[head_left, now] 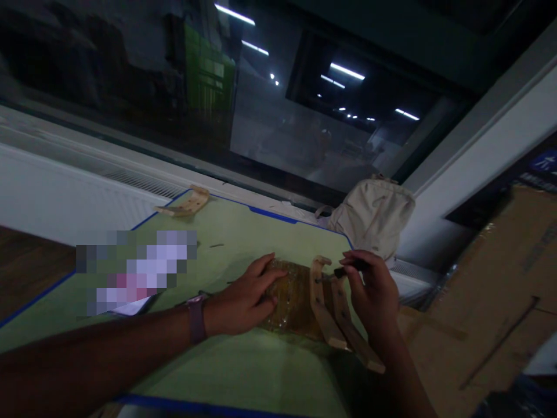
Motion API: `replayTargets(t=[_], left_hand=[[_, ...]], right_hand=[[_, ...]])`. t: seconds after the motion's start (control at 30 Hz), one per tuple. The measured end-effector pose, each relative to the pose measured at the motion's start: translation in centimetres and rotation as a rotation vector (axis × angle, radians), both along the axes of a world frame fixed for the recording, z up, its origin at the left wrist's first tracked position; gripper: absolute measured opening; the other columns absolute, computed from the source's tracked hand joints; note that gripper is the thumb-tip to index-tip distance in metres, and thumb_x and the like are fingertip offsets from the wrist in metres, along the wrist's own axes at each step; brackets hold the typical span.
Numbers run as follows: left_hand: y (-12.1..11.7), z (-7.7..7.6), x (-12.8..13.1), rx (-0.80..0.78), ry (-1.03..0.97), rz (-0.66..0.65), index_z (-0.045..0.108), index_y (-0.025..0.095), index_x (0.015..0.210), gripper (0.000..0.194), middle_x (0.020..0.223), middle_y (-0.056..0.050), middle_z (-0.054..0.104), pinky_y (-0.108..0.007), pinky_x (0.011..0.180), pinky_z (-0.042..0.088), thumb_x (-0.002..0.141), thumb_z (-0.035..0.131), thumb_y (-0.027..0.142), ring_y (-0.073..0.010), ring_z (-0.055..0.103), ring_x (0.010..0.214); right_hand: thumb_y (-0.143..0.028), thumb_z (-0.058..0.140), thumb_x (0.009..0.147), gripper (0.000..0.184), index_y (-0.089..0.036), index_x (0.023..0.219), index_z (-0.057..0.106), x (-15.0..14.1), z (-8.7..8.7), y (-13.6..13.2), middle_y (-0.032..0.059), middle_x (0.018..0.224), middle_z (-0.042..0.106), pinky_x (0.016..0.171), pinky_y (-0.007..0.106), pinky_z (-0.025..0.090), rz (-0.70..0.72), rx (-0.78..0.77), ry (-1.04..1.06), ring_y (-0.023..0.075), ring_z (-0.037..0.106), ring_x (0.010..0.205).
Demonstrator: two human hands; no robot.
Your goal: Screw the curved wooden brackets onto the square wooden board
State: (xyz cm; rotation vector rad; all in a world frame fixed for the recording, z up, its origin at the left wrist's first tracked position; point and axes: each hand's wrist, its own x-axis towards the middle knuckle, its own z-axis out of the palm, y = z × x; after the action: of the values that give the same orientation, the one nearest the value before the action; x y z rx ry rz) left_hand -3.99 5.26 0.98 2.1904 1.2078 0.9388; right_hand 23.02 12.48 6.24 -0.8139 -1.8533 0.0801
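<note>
A flat brown wooden board (300, 302) with a shiny, film-like surface lies on the pale green table. My left hand (243, 296) rests on its left part, fingers spread and thumb apart. Two bent, light wooden pieces (322, 316) with dark holes stand along the board's right end. My right hand (374, 287) is closed around a dark-handled screwdriver (358, 265), pinched between thumb and fingers. The tool points left toward the top of the bent pieces; whether its tip touches a screw there is too dim to tell.
Another bent wooden piece (187, 203) lies at the table's far left corner. A phone-like device (133, 306), partly blurred out, is left of my forearm. Behind the table are a beige backpack (376, 212) and a dark window; a large cardboard box (491, 278) stands right.
</note>
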Motion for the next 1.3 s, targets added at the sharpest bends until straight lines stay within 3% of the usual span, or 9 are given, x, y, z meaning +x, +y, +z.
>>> replayTargets(t=[0.1, 0.2, 0.37, 0.57, 0.67, 0.83, 0.97, 1.13, 1.3], left_hand=[[0.0, 0.0, 0.0, 0.010, -0.001, -0.003, 0.046, 0.018, 0.144, 0.051, 0.162, -0.019, 0.024, -0.054, 0.119, 0.033, 0.093, 0.050, 0.021, -0.0346, 0.025, 0.152], [0.0, 0.1, 0.0, 0.000, -0.005, 0.001, 0.046, 0.021, 0.144, 0.052, 0.163, -0.017, 0.025, -0.054, 0.118, 0.035, 0.092, 0.052, 0.021, -0.0346, 0.025, 0.151], [-0.1, 0.1, 0.0, -0.017, 0.007, 0.007, 0.048, 0.017, 0.143, 0.051, 0.163, -0.020, 0.022, -0.054, 0.118, 0.034, 0.093, 0.051, 0.021, -0.0355, 0.025, 0.152], [-0.1, -0.3, 0.0, -0.002, -0.014, 0.015, 0.049, 0.021, 0.144, 0.050, 0.164, -0.016, 0.023, -0.053, 0.118, 0.035, 0.094, 0.052, 0.022, -0.0347, 0.027, 0.151], [-0.1, -0.4, 0.0, 0.006, -0.024, 0.017, 0.048, 0.022, 0.144, 0.051, 0.164, -0.015, 0.023, -0.053, 0.119, 0.034, 0.094, 0.051, 0.020, -0.0334, 0.027, 0.151], [-0.1, -0.1, 0.0, -0.006, -0.006, 0.014, 0.047, 0.021, 0.144, 0.050, 0.164, -0.015, 0.022, -0.053, 0.120, 0.032, 0.094, 0.050, 0.021, -0.0330, 0.024, 0.153], [-0.1, -0.2, 0.0, -0.025, 0.015, 0.014, 0.047, 0.019, 0.145, 0.050, 0.164, -0.017, 0.020, -0.051, 0.120, 0.032, 0.095, 0.049, 0.022, -0.0324, 0.025, 0.152], [0.1, -1.2, -0.1, 0.015, 0.003, 0.033, 0.046, 0.023, 0.146, 0.050, 0.165, -0.012, 0.020, -0.050, 0.121, 0.031, 0.096, 0.048, 0.022, -0.0315, 0.025, 0.152], [0.2, -1.1, -0.4, 0.002, 0.031, 0.001, 0.044, 0.021, 0.147, 0.050, 0.165, -0.013, 0.019, -0.051, 0.123, 0.028, 0.097, 0.045, 0.020, -0.0310, 0.023, 0.153]], right_hand=[[-0.024, 0.049, 0.100, 0.052, -0.031, 0.151, 0.042, 0.1, 0.6, -0.3, 0.0113, 0.136, 0.064, 0.095, 0.048, 0.057, 0.131, -0.030, -0.123, 0.0227, 0.069, 0.111], [-0.021, 0.044, 0.102, 0.052, -0.034, 0.152, 0.042, -0.2, 1.2, -1.0, 0.0090, 0.137, 0.065, 0.107, 0.056, 0.049, 0.169, -0.018, -0.117, 0.0252, 0.064, 0.124], [-0.021, 0.064, 0.093, 0.032, -0.030, 0.124, 0.068, -1.0, 1.1, -1.6, 0.0056, 0.107, 0.075, 0.088, 0.043, 0.062, 0.129, -0.112, 0.135, 0.0199, 0.075, 0.093], [-0.021, 0.082, 0.077, 0.030, -0.024, 0.102, 0.066, -1.1, 0.2, -0.7, 0.0019, 0.090, 0.069, 0.064, 0.026, 0.063, -0.041, 0.001, 0.288, 0.0148, 0.073, 0.075], [-0.020, 0.080, 0.079, 0.030, -0.024, 0.104, 0.063, -1.1, 0.1, -0.7, 0.0021, 0.091, 0.071, 0.067, 0.029, 0.065, -0.003, -0.009, 0.301, 0.0160, 0.075, 0.078], [-0.022, 0.066, 0.092, 0.014, -0.024, 0.106, 0.062, -1.6, 0.8, -1.6, 0.0099, 0.122, 0.071, 0.088, 0.045, 0.065, 0.210, -0.131, 0.313, 0.0230, 0.076, 0.105], [-0.024, 0.065, 0.094, 0.011, -0.024, 0.104, 0.061, -1.8, 0.8, -1.5, 0.0061, 0.103, 0.076, 0.078, 0.039, 0.066, 0.227, -0.160, 0.350, 0.0200, 0.078, 0.091], [-0.025, 0.078, 0.083, 0.023, -0.025, 0.100, 0.063, -1.5, 0.4, -0.5, 0.0001, 0.088, 0.068, 0.067, 0.028, 0.061, 0.088, -0.035, 0.363, 0.0146, 0.071, 0.077], [-0.031, 0.069, 0.091, 0.016, -0.026, 0.104, 0.063, -1.6, 0.3, -0.5, 0.0063, 0.106, 0.069, 0.085, 0.037, 0.061, 0.211, -0.089, 0.347, 0.0191, 0.072, 0.099]])
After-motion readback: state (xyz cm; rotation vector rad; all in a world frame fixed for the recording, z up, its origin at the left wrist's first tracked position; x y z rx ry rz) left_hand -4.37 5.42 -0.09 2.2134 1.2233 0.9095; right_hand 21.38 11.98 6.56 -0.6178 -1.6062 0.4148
